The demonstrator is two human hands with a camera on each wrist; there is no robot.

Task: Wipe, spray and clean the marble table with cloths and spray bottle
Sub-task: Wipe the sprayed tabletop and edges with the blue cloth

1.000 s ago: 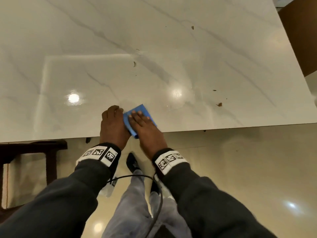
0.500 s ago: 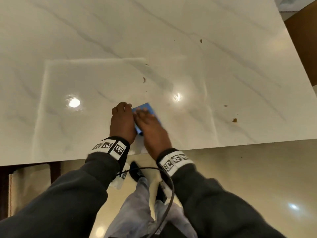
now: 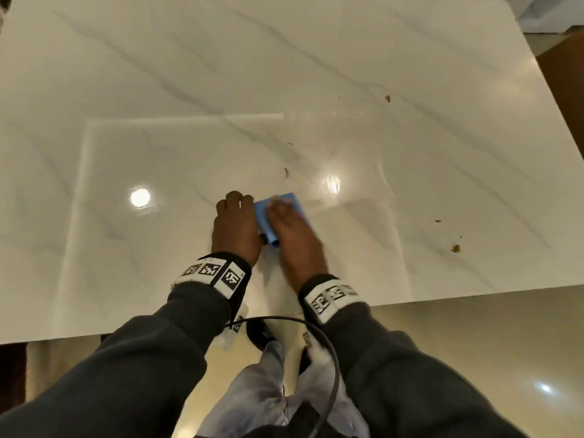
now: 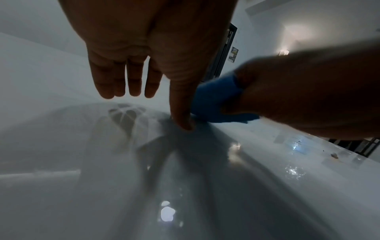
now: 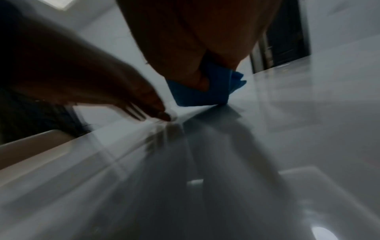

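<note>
A folded blue cloth [image 3: 292, 200] lies on the white marble table [image 3: 158, 74], a short way in from its near edge. My right hand [image 3: 294, 235] lies over the cloth, its thumb and fingers holding the folds [image 5: 197, 95] while pressing them to the marble. My left hand [image 3: 235, 227] sits just left of it with fingers straight [image 4: 133, 81]. Its thumb tip [image 4: 185, 125] touches the table at the cloth's edge [image 4: 216, 100]. Brown crumbs lie just beyond the cloth [image 3: 286, 172] and off to the right [image 3: 455, 247]. No spray bottle is in view.
More crumbs sit at the far right [image 3: 387, 98]. The table's near edge [image 3: 442, 295] drops to a glossy tiled floor [image 3: 474, 358]. Dark wooden furniture [image 3: 12, 374] stands below left, a brown panel [image 3: 565, 74] beyond the right end. A cable [image 3: 328, 343] hangs between my sleeves.
Both hands and the cloth have slid away from the near edge, farther onto the table toward the crumb ahead. The left hand has stayed beside the cloth.
</note>
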